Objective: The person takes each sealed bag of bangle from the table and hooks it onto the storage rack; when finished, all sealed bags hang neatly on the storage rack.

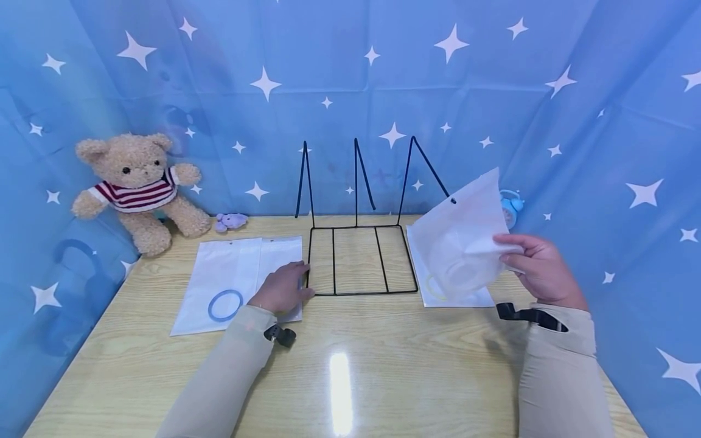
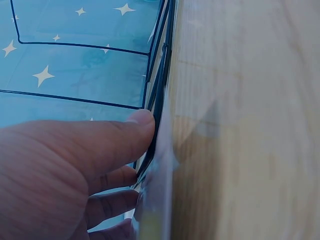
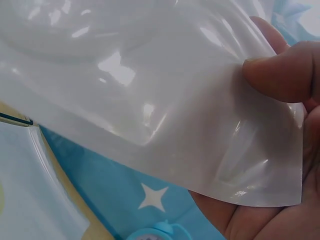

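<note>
My right hand point(image 1: 542, 271) pinches one edge of a white plastic pouch point(image 1: 471, 225), thumb on its near face. The pouch is tilted and raised, and a pale ring shows faintly through it. Its punched hole lies right at the tip of the right prong of a black wire rack point(image 1: 361, 294). My left hand point(image 1: 282, 286) holds the rack's left base bar, the thumb point(image 2: 142, 120) against the wire. Beneath that hand lies a flat white pouch point(image 1: 282, 252), beside another pouch point(image 1: 219, 267) with a blue ring point(image 1: 225, 305) on it.
Under the raised pouch, another white pouch point(image 1: 424, 280) with a yellow ring lies right of the rack. A small blue alarm clock point(image 1: 509, 210) stands behind it. At the back left are a teddy bear point(image 1: 137, 176) and a small purple toy point(image 1: 231, 221). Star-patterned blue cloth surrounds the wooden table point(image 1: 411, 377).
</note>
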Motion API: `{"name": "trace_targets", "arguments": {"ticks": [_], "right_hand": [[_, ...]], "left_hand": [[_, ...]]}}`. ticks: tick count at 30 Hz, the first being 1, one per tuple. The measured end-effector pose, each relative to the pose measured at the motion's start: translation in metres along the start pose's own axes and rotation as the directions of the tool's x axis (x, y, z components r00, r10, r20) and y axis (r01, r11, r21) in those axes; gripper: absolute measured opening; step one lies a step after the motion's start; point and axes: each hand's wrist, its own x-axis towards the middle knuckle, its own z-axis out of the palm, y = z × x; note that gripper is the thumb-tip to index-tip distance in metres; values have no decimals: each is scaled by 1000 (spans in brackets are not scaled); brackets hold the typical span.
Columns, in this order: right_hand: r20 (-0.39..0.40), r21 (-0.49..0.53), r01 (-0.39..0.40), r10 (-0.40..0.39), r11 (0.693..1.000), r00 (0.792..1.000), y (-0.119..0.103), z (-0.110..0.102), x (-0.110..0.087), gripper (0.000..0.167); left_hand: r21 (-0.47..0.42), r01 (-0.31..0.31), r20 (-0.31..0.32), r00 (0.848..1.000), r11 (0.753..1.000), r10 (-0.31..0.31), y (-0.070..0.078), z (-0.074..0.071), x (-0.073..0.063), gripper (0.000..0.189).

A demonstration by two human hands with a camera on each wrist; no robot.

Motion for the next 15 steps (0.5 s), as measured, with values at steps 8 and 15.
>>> {"name": "trace_targets", "arguments": {"ticks": [8, 15], "right_hand": [[-72, -130, -95, 86, 987, 994, 0, 3, 0, 44], [-94, -271, -137, 115, 953, 989, 0, 11, 4, 46]], "left_hand": [[2, 9, 0, 1000, 1000, -9, 1, 0, 0, 70], [-3, 5, 8, 1000, 1000, -5, 2, -1, 0, 70]]}}
